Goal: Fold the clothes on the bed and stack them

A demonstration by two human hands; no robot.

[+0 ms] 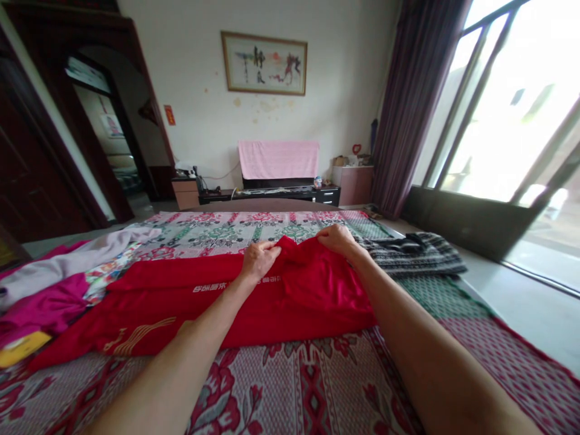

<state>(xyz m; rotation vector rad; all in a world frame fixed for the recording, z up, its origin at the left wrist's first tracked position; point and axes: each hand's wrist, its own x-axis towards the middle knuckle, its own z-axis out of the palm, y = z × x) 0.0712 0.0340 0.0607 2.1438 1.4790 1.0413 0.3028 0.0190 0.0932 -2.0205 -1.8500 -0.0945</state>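
Observation:
A red garment [254,320] with white lettering and gold curved lines lies lengthwise across the patterned bed cover. It looks like a shirt, though its full shape is hidden in the folds. My left hand [261,260] pinches its far edge near the middle. Further right, my right hand [338,238] grips the same edge close to the garment's right end. Between and below the hands the cloth is bunched and shiny, folded over on itself. My left forearm covers part of the lettering.
Loose clothes, including a magenta garment [49,308] and a pale one [86,254], lie in a heap at the left. A folded black-and-white striped garment [412,254] rests at the right. The patterned cover [317,386] spreads underneath. A pink towel [278,160] hangs at the back.

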